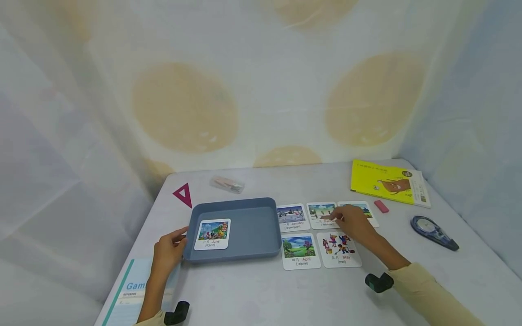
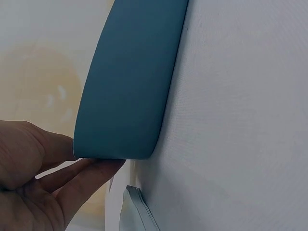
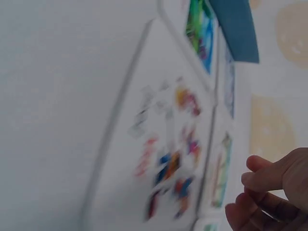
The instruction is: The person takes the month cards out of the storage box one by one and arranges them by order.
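A blue-grey tray (image 1: 253, 203) sits mid-table with a "June" picture card (image 1: 213, 234) lying inside. My left hand (image 1: 176, 239) rests against the tray's near left corner; in the left wrist view its thumb and straight fingers (image 2: 91, 173) touch the tray wall (image 2: 130, 82). To the tray's right lie picture cards: January (image 1: 291, 217), February (image 1: 320, 211), April (image 1: 300, 251), May (image 1: 338, 249) and one more (image 1: 364, 210) partly hidden by my right hand (image 1: 333, 218). That hand hovers over the February card with loosely curled fingers (image 3: 262, 180), holding nothing.
A yellow book (image 1: 389, 182), a pink eraser (image 1: 381, 206) and a correction tape roller (image 1: 434, 232) lie at the right. A pink triangle (image 1: 183, 194) and a clear packet (image 1: 227, 184) sit behind the tray. A booklet (image 1: 130, 290) lies at the near left edge. Curtains enclose the table.
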